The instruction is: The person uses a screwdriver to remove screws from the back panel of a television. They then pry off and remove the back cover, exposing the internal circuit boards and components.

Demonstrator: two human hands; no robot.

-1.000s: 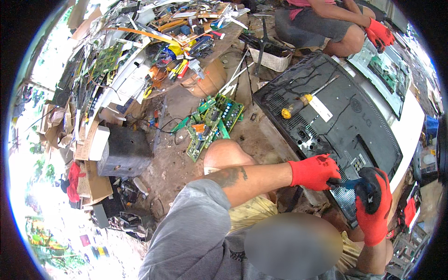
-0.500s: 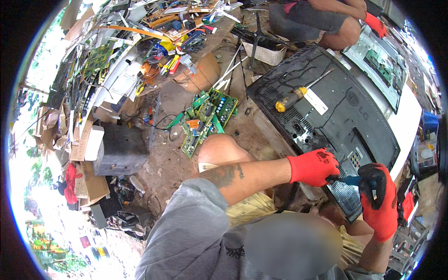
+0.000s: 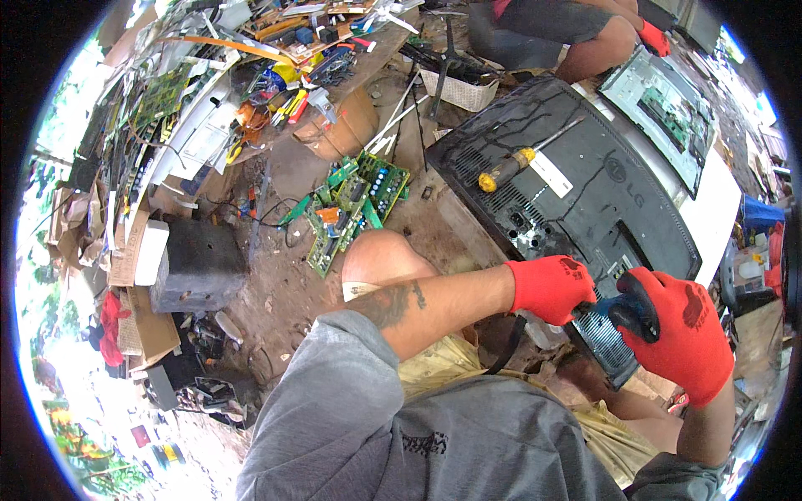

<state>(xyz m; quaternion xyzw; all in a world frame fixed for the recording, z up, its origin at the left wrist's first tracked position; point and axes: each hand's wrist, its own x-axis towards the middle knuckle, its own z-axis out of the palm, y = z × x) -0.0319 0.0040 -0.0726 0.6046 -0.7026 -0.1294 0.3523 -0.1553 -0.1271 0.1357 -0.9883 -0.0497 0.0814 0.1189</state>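
Over the near corner of a black television (image 3: 576, 209), lying with its back upward, the right hand (image 3: 678, 330) has its fingers closed round a dark blue thing (image 3: 612, 306) whose kind I cannot make out. The left hand (image 3: 551, 288) is bunched narrow at the other end of it; whether it grips, I cannot tell. If the right hand's hold loosened, the blue thing could drop onto the panel or slip past its near edge into the clutter. With the gloves so close together, a sudden slip could knock one against the other. A yellow-and-black screwdriver (image 3: 508, 169) lies loose on the panel, and a jolt might roll it off. The bare knee (image 3: 384, 255) is just beside a stack of green circuit boards (image 3: 355, 204), whose edges could scratch it. Beneath the television, a low surface (image 3: 472, 224) shows its worn edge. Around it is a brown, littered floor (image 3: 288, 280), with a pale basket (image 3: 478, 93), a black box (image 3: 200, 267) and cardboard (image 3: 154, 326); a heap of scrap and tools rises at upper left, while a co-worker's red glove (image 3: 654, 38) shows beyond another opened panel (image 3: 660, 108)
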